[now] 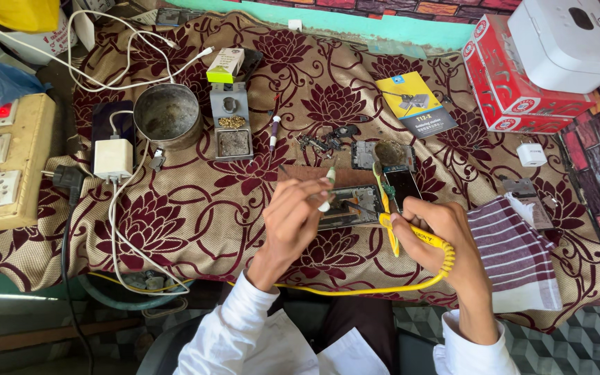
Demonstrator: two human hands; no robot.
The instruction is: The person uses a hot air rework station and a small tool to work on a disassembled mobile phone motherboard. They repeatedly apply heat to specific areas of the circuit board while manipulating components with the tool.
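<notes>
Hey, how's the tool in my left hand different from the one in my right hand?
The tool in the left hand is a slim stick with a whitish tip and no cord showing; the yellow-handled tool in the right hand trails a yellow cord. The whitish-tipped one stands steeply between the fingers; the yellow one lies flatter, aimed leftwards. Both point at the opened phone on the patterned cloth.

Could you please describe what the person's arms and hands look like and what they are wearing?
Both arms wear long white sleeves, the left sleeve and the right sleeve, with loose cuffs that end at the wrists. The left hand and the right hand are bare, without gloves. No rings, watch or bracelets show from this view, and the sleeves carry no visible markings.
</notes>
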